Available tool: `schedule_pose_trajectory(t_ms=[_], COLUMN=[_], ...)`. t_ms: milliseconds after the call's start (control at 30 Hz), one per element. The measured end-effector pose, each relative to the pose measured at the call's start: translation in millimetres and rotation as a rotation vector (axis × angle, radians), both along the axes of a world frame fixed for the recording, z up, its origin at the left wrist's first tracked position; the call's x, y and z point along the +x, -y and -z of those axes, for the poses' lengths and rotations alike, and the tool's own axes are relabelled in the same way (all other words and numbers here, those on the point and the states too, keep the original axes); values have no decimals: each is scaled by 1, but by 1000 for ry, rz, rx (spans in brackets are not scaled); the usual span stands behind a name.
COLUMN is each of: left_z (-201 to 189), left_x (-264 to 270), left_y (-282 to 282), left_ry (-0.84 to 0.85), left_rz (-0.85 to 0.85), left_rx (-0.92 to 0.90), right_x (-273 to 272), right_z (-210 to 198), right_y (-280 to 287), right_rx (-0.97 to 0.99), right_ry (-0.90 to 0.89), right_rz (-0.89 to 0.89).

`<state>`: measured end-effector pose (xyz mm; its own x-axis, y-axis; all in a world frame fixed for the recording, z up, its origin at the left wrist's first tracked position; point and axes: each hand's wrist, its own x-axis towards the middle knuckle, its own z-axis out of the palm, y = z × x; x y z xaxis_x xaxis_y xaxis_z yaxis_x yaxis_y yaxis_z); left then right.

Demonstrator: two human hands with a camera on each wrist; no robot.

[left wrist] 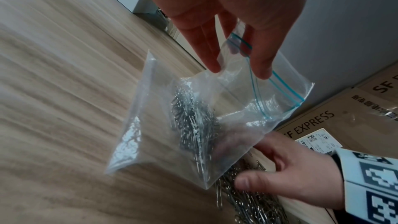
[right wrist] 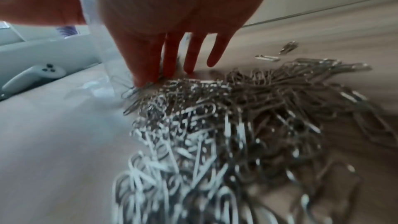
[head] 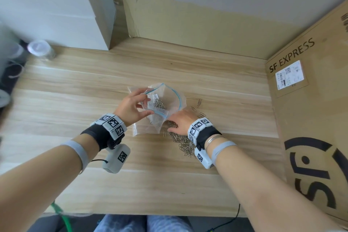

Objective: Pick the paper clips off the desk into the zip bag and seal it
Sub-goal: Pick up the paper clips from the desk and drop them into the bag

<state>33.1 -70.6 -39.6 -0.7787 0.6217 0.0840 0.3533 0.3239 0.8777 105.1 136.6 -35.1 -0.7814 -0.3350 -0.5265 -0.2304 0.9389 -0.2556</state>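
Clear plastic zip bag with blue seal strip [head: 162,103], mouth open, part-filled with clips, held above the light wood desk [head: 79,88].
Left hand [head: 131,106] pinches the bag's rim; right hand [head: 181,121], fingers straight, presses the pile of silver wire paper clips [right wrist: 226,125] just right of the bag; brown SF EXPRESS cardboard box [head: 308,100] further right.

The left hand [head: 131,106] is raised, fingers in a pinching grip; the right hand [head: 181,120] reaches down, fingers extended.

"SF EXPRESS" on cardboard box [head: 308,118]
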Motion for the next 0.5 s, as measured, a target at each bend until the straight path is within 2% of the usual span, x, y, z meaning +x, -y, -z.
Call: schedule_pose_trajectory(t_ms=[200,300,367,500], left_z=[1,1,1,0], left_x=[3,7,8,9], left_y=[2,1,-1,-3], left_ry=[-3,19,28,27], left_rz=[5,8,5,-2], left_rx=[-4,2,-1,-13], right_x=[19,27,33,48], right_z=[1,-1,-1,6], right_y=[-24,-40,-46,-45], right_rx=[-111,-15,86,193], right_ry=[9,-3,48,121], right_rz=[39,165,236,173])
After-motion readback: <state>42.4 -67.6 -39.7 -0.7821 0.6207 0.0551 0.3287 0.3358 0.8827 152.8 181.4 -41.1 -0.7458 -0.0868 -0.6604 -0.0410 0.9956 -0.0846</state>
